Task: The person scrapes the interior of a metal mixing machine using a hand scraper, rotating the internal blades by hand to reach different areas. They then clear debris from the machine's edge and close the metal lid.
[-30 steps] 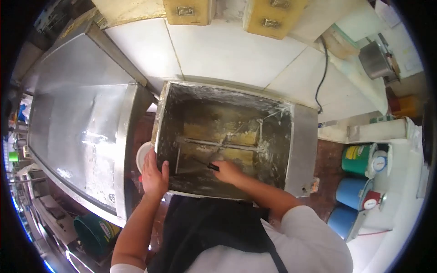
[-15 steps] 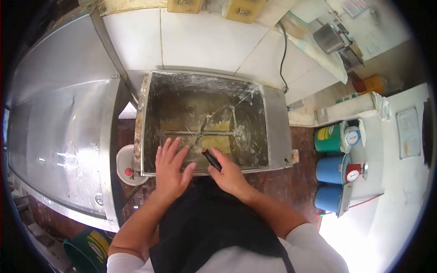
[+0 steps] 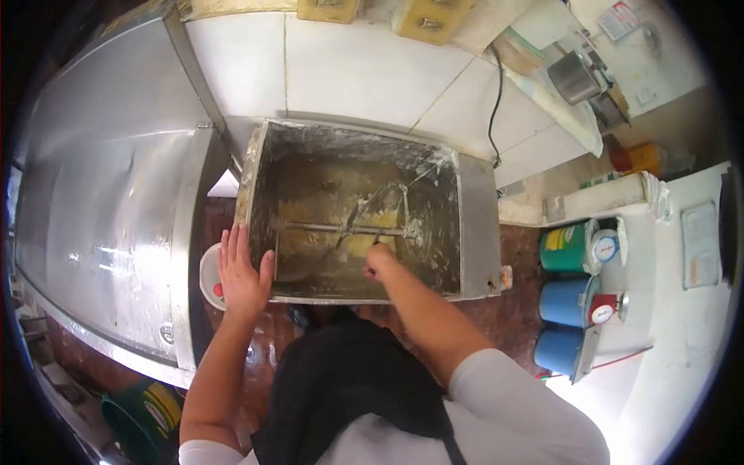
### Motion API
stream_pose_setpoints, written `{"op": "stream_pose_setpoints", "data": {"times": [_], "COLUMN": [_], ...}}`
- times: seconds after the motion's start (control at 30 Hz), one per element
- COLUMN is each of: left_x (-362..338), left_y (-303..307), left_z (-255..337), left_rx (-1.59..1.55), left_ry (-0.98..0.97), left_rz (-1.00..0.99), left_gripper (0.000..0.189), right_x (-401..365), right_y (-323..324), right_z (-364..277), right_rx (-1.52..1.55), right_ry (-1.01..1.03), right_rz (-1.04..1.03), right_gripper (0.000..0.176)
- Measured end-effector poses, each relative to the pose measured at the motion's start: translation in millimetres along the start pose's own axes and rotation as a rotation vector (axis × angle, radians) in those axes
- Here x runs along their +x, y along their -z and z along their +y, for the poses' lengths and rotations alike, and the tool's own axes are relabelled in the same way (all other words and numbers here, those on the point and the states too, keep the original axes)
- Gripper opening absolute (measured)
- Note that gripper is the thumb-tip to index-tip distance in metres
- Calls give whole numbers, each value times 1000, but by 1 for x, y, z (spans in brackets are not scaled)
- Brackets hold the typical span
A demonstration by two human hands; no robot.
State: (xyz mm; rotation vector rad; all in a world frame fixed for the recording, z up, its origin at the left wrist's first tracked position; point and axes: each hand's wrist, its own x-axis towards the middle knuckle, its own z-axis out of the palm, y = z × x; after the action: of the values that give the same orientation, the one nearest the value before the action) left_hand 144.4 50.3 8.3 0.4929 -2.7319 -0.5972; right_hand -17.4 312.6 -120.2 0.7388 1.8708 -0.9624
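A metal mixing trough (image 3: 259,163) stands before me, its inner walls smeared with pale dough residue. A mixer shaft (image 3: 310,227) runs across its inside, with bent mixing arms (image 3: 403,205) joined to it. My right hand (image 3: 381,263) reaches into the trough below the shaft, closed in a fist around a black-handled tool; the hand hides nearly all of the tool. Yellowish dough residue (image 3: 358,246) lies beside that fist. At the trough's left front corner, my left hand (image 3: 243,275) is open, fingers stretched out along the outer edge.
To the left stands a large stainless steel cabinet (image 3: 108,225). A white bucket (image 3: 209,275) sits between it and the trough. Green (image 3: 566,246) and blue buckets (image 3: 564,302) line the right side near red scales (image 3: 604,304). A black cable (image 3: 496,108) hangs along the tiled wall.
My left hand has moved left from over the trough's front to its left corner. My right hand, with the black-handled tool, has gone deeper into the trough. The view has shifted slightly.
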Motion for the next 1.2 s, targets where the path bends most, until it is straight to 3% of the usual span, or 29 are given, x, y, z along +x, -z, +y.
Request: {"op": "stream_pose_setpoints", "data": {"times": [0.07,0.13,0.17,0.27,0.37,0.47,0.53,0.6,0.63,0.7,0.83,0.9,0.93,0.97,1.0,1.03,1.07,1.1,1.17,1.2], "left_x": [1,1,1,1,0,1,-1,4,3,-2,-5,-8,-11,-19,-27,-35,-41,-39,-30,-32], "left_y": [3,3,3,1,1,4,1,1,0,-1,0,6,6,6,6,5,5,8,14,9], "left_z": [2,2,2,0,-1,3,1,-3,-4,-1,4,17,31,51,73,102,128,146,172,171], "left_rx": [-23,-11,0,-7,-13,-19,-17,-12,-11,-24,24,54,41,-325,-685,-972,-1238,-1232,-1378,-1370], "left_ry": [14,8,4,10,27,22,36,48,30,13,-24,-129,-158,-156,-144,95,353,337,722,717], "left_rz": [-1,4,14,24,20,24,10,8,29,56,75,71,66,-82,-243,-452,-661,-677,-885,-889], "left_gripper": [67,66,65,65,64,63,63,63,63,63,61,59,59,57,55,53,52,52,46,46], "right_x": [25,-6,-11,6,19,-21,16,64,39,-21,-92,-141,-148,-154,-197,-212,-225,-236,-250,-254], "right_y": [-37,-55,-52,-24,1,-13,6,53,54,62,79,81,77,70,64,56,48,40,42,50], "right_z": [-4,-18,-20,-15,-1,-16,-3,16,13,13,14,15,30,44,40,46,52,57,61,61], "right_rx": [-132,35,-82,-136,-407,-391,-245,170,174,67,129,1,-52,-113,-119,-95,-78,-188,-292,-314], "right_ry": [-22,-81,-59,-47,-29,-21,-32,-267,-264,60,316,508,700,883,901,1037,1031,1140,1244,1267], "right_rz": [-80,178,215,378,347,207,267,-10,-6,297,200,130,216,305,324,331,350,294,245,189], "right_gripper": [26,51,78,89,90,88,79,66,66,56,56,58,59,60,65,63,63,62,62,57]}}
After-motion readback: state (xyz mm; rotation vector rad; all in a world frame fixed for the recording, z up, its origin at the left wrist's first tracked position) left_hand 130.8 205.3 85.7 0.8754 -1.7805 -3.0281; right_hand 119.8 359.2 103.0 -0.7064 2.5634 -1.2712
